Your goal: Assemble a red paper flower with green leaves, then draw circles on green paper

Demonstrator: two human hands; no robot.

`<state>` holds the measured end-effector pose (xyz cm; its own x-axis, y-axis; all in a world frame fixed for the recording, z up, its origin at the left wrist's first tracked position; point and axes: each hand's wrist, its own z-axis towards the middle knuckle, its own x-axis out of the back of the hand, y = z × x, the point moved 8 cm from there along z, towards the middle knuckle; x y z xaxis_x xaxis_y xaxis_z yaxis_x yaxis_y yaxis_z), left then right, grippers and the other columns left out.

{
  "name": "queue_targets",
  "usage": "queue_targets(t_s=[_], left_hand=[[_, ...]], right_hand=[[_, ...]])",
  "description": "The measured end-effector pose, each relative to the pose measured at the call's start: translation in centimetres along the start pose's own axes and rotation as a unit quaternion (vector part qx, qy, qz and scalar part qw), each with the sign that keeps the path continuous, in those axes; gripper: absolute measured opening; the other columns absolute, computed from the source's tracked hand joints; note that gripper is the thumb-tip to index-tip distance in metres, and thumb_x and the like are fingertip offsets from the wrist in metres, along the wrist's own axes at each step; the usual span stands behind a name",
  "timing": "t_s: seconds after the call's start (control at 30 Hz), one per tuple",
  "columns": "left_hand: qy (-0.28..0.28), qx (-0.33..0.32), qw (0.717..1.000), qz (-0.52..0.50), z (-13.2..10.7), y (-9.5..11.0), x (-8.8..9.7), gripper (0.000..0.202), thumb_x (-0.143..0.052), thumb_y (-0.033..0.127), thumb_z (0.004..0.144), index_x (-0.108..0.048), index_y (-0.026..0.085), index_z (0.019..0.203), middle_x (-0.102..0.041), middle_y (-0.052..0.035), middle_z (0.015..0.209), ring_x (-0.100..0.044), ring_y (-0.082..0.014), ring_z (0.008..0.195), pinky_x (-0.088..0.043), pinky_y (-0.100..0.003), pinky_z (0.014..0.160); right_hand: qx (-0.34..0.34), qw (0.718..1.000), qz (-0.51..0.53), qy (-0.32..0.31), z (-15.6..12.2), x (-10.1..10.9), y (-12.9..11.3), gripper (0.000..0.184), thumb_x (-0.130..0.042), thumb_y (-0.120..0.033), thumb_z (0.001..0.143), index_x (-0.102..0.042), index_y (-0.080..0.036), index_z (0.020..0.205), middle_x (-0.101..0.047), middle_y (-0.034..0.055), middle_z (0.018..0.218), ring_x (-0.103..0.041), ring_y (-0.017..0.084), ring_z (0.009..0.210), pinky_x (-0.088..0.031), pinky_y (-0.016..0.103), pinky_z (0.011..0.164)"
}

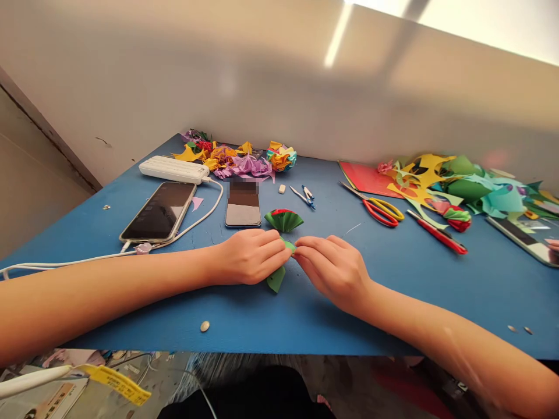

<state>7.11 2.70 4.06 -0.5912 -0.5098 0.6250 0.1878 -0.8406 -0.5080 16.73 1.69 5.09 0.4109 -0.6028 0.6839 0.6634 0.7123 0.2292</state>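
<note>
A piece of green paper [276,280] is held low over the blue table, its lower end sticking out beneath my left hand [255,256]. The fingers of that hand are closed round the paper. My right hand [334,265] pinches at a lighter green end of it, fingertips pressed together and close to the left fingers. Just beyond my hands lies a pleated green paper fan [285,220] with a red upper edge. The folds inside my left hand are hidden.
Beyond my hands are a phone [243,205], an eraser [282,189] and a compass [303,198]. Scissors [379,209] and a red utility knife [439,233] lie right. A cabled phone [159,212] and white power bank [174,169] lie left. Paper scraps [244,166] line the wall.
</note>
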Motion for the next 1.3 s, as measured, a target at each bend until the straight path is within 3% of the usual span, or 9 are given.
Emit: queue_targets(t_s=[0.43,0.83,1.1,1.3], left_hand=[[-0.003,0.009,1.000,0.011,0.1,0.0,0.0,0.009,-0.046,0.015,0.089,-0.054,0.010,0.090,-0.063,-0.0045,0.073,-0.059,-0.0149,0.067,-0.048,-0.027,0.060],[-0.024,0.016,0.999,0.023,0.1,-0.2,-0.3,0.012,-0.043,0.014,0.090,-0.053,0.010,0.096,-0.058,-0.0010,0.067,-0.054,-0.0129,0.061,-0.040,-0.026,0.052],[-0.024,-0.021,0.999,0.020,0.4,0.6,0.1,0.014,-0.042,0.012,0.089,-0.056,0.008,0.091,-0.056,-0.0008,0.064,-0.054,-0.0134,0.059,-0.040,-0.026,0.050],[-0.022,-0.017,0.999,0.023,0.5,0.5,0.0,0.016,-0.039,0.011,0.091,-0.055,0.009,0.088,-0.059,-0.0029,0.066,-0.057,-0.0141,0.062,-0.044,-0.027,0.054]], right_hand=[[0.060,0.998,-0.032,0.000,-0.7,-0.3,-0.9,0.014,-0.061,-0.007,0.079,-0.060,-0.009,0.093,-0.069,0.0086,0.089,-0.059,0.013,0.070,-0.039,0.030,0.058],[0.074,0.995,-0.067,-0.021,-0.5,-0.7,-1.3,0.008,-0.056,-0.007,0.082,-0.061,-0.010,0.088,-0.069,0.0084,0.088,-0.058,0.013,0.069,-0.041,0.030,0.061],[-0.043,0.997,0.053,-0.031,-0.3,-1.0,0.5,0.007,-0.053,-0.013,0.086,-0.059,-0.016,0.086,-0.068,0.0029,0.083,-0.057,0.010,0.067,-0.038,0.027,0.061],[-0.057,0.996,0.054,-0.040,-0.4,-1.2,0.6,0.006,-0.054,-0.013,0.085,-0.059,-0.015,0.085,-0.068,0.0032,0.086,-0.057,0.011,0.069,-0.037,0.027,0.061]])
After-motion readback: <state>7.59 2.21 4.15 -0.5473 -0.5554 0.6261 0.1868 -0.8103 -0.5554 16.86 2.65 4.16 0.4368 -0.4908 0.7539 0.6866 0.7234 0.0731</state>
